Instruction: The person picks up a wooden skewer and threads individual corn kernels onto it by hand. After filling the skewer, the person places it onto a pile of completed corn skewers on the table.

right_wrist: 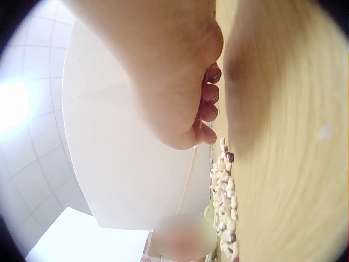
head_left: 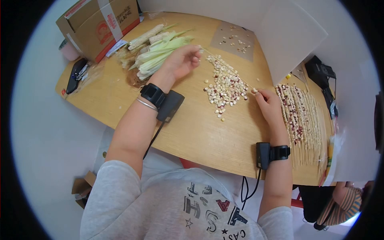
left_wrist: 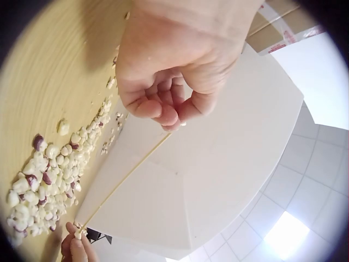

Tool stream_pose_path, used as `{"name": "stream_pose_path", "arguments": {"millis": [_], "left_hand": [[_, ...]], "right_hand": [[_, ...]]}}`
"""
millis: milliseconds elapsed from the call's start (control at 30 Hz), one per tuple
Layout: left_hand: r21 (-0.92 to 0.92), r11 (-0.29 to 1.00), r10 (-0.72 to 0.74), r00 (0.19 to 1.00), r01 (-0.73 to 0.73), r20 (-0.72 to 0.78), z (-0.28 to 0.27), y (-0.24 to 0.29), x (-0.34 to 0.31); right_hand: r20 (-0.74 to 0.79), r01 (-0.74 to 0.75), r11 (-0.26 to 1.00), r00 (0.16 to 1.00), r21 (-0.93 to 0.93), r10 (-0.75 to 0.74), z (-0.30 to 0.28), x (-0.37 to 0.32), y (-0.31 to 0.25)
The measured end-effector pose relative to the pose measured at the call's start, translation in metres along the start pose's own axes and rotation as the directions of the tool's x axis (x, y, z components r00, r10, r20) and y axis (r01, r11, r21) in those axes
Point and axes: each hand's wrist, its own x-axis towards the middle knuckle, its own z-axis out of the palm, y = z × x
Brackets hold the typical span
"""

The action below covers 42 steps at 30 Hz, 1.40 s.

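A thin bamboo skewer runs between my two hands, slanting over a pile of white and dark red corn kernels. My left hand is at its far end, thumb and fingertips pinching a small pale corn kernel right at the tip. Lower down, my right hand grips the other end between thumb and fingers, where a few threaded kernels show beside the thumb. In the right wrist view, curled fingers hide most of that grip.
Rows of kernel-filled skewers lie at the right. Corn cobs with husks and a cardboard box stand at the back left. Scattered kernels lie on a grey sheet. White panels rise behind the table.
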Motion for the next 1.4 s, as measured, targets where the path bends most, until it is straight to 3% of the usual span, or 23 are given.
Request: {"name": "stream_pose_path", "arguments": {"millis": [133, 367, 500, 567, 633, 700, 833, 933, 1000, 1133, 1267, 1333, 1367, 1400], "left_hand": [[0.087, 0.996, -0.034, 0.991, 0.023, 0.129, 0.002, -0.005, 0.001], [0.357, 0.930, -0.129, 0.987, 0.088, 0.094, 0.040, -0.020, -0.018], [0.435, 0.885, -0.226, 0.969, 0.163, 0.096, 0.050, -0.034, -0.023], [0.398, 0.911, -0.172, 0.975, 0.103, 0.141, 0.051, -0.033, -0.024], [0.482, 0.867, -0.235, 0.956, 0.126, 0.173, 0.054, -0.032, -0.022], [0.554, 0.821, -0.292, 0.935, 0.138, 0.200, 0.058, -0.037, -0.025], [0.571, 0.799, -0.330, 0.931, 0.186, 0.158, 0.067, -0.054, -0.034], [0.649, 0.755, -0.258, 0.954, 0.100, 0.153, 0.071, -0.050, -0.035], [0.685, 0.724, -0.061, 0.982, -0.078, 0.177, 0.070, -0.045, -0.037], [0.727, 0.676, 0.092, 0.992, -0.123, 0.082, 0.063, -0.038, -0.030], [0.786, 0.592, 0.178, 0.980, -0.177, 0.087, 0.045, -0.042, -0.017], [0.805, 0.454, 0.381, 0.900, -0.383, 0.214, 0.034, -0.046, -0.009], [0.804, 0.452, 0.384, 0.898, -0.385, 0.215, 0.032, -0.046, -0.008], [0.875, 0.260, 0.427, 0.861, -0.408, 0.275, 0.029, -0.044, -0.007]], "right_hand": [[-0.001, 0.070, 0.997, 0.998, 0.031, -0.070, 0.003, -0.001, -0.009], [0.025, 0.166, 0.986, 0.986, 0.024, -0.166, 0.015, -0.005, -0.026], [-0.014, 0.200, 0.980, 0.980, 0.023, -0.200, 0.019, -0.008, -0.028], [-0.006, 0.163, 0.986, 0.987, 0.033, -0.163, 0.016, -0.008, -0.030], [0.012, 0.140, 0.989, 0.990, 0.042, -0.141, 0.016, -0.008, -0.034], [0.005, 0.244, 0.967, 0.970, 0.071, -0.245, 0.017, -0.010, -0.038], [0.021, 0.275, 0.962, 0.961, -0.003, -0.274, 0.020, -0.010, -0.036], [0.006, 0.229, 0.972, 0.973, 0.040, -0.230, 0.018, -0.009, -0.035], [-0.111, 0.155, 0.986, 0.981, -0.066, -0.161, 0.016, -0.008, -0.031], [-0.237, 0.054, 0.993, 0.968, -0.105, -0.077, 0.007, -0.002, -0.016], [-0.223, 0.035, 0.993, 0.973, -0.112, -0.059, 0.008, 0.000, -0.005], [-0.190, 0.020, 0.996, 0.981, -0.088, -0.037, 0.008, 0.001, -0.005], [-0.190, 0.024, 0.996, 0.981, -0.088, -0.040, 0.008, 0.001, -0.004], [-0.193, 0.008, 0.996, 0.981, -0.091, -0.026, 0.008, 0.001, -0.003]]}}
